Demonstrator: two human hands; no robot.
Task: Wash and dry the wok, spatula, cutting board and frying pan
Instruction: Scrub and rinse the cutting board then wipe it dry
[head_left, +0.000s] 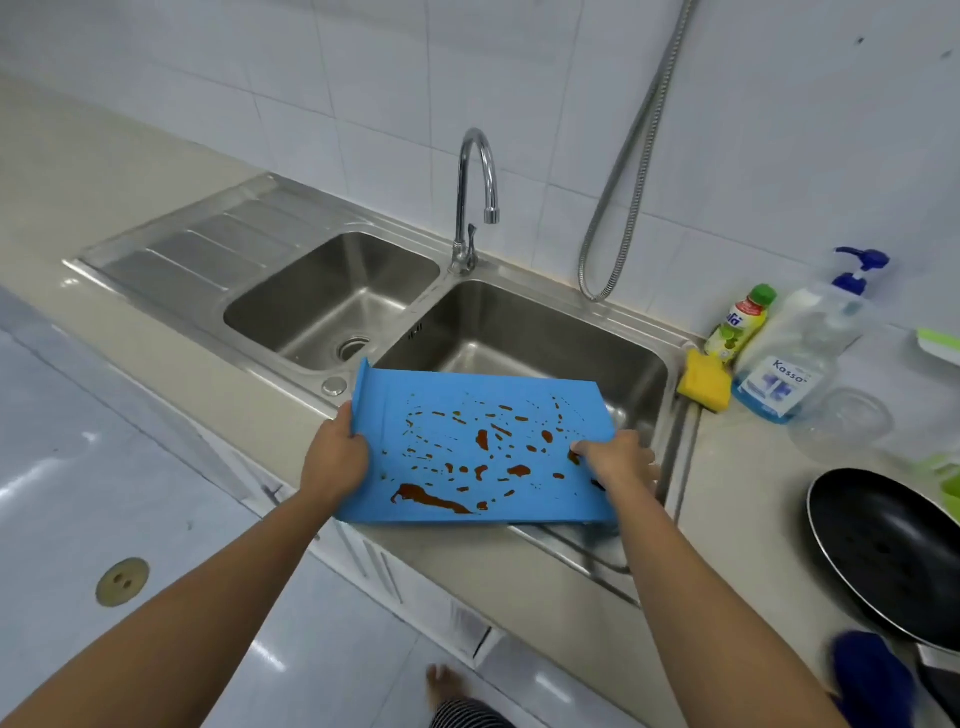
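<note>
Sauce-spattered blue cutting board (441, 395) clasped at opposite edges by left grip (335, 457) and right grip (615, 462), hovering over sink basin (519, 322) just beyond; probably light, stiff, slick where soiled, safest held by clean rims.

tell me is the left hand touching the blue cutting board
Touching. The head view shows the left hand gripping the left edge of the blue cutting board, with no gap between them.
</note>
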